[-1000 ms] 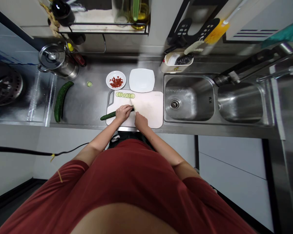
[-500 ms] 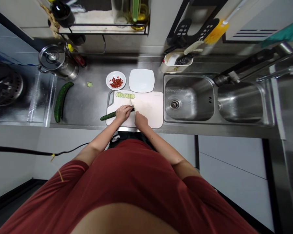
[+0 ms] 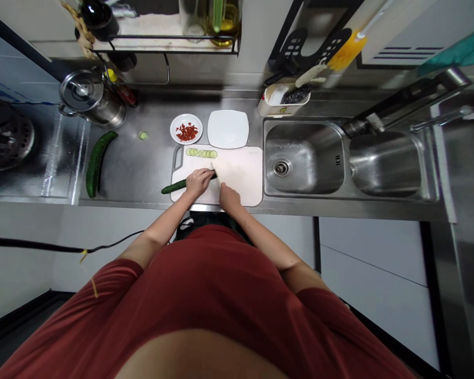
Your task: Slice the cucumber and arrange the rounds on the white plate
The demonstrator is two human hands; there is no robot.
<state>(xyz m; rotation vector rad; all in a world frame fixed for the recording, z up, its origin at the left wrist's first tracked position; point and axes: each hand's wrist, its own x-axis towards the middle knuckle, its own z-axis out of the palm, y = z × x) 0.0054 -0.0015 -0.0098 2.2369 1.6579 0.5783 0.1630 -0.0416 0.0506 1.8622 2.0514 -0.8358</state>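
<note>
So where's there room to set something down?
Bare steel lies between the curved cucumber and the held cucumber, in front of the loose slices. Also bare: right side of the cutting board. Crowded: mid-board, with left hand, right hand and knife; behind it, round plate and square plate.

Open counter (image 3: 128, 168) between whole cucumber (image 3: 96, 166) and cutting board (image 3: 243, 181); square plate (image 3: 228, 129), round dish (image 3: 175, 135) crowd board's far edge

1. I see a dark green cucumber (image 3: 174, 187) and pale green slices (image 3: 201, 153) with darker rims.
2. My board (image 3: 240, 176) reads white, its handle grey.
3. Red bits (image 3: 187, 132) show against a white plate (image 3: 174, 138).
4. The shirt (image 3: 217, 273) is plain brick red.
</note>
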